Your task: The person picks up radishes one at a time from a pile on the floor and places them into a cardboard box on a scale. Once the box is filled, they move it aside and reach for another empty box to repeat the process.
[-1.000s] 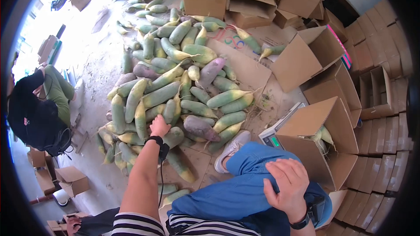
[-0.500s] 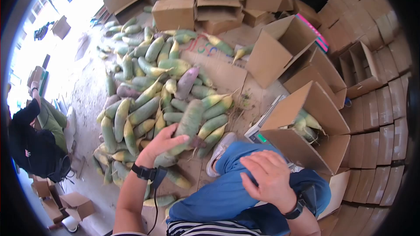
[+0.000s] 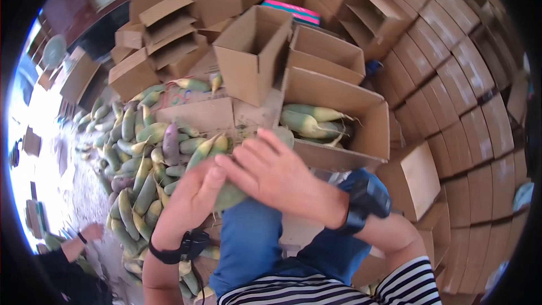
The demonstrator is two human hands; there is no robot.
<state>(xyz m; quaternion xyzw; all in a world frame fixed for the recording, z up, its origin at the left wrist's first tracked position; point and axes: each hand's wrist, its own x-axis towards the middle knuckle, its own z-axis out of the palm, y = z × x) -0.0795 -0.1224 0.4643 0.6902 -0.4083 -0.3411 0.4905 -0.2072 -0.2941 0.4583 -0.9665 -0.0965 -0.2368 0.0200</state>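
Note:
A large green radish [image 3: 230, 196] lies between my two hands above my knees. My left hand [image 3: 195, 192] wraps its left side, and my right hand [image 3: 265, 166] rests over its top with the fingers bent. Both are slightly blurred. Just ahead to the right, an open cardboard box [image 3: 339, 87] holds several green radishes [image 3: 316, 121]. On the floor to the left spreads a big pile of green radishes [image 3: 148, 192], with a purple one [image 3: 170, 144] among them.
Empty open boxes [image 3: 251, 59] stand ahead, with more boxes [image 3: 164, 34] behind the pile. Stacked cartons [image 3: 446, 107] line the right side. At the lower left a co-worker's arm [image 3: 79, 243] reaches out. A flat cardboard sheet [image 3: 197, 116] lies on the floor.
The view has turned right, toward the boxes. My left hand has lifted the large radish off the pile, and my right hand has come over onto it. The co-worker's arm has extended.

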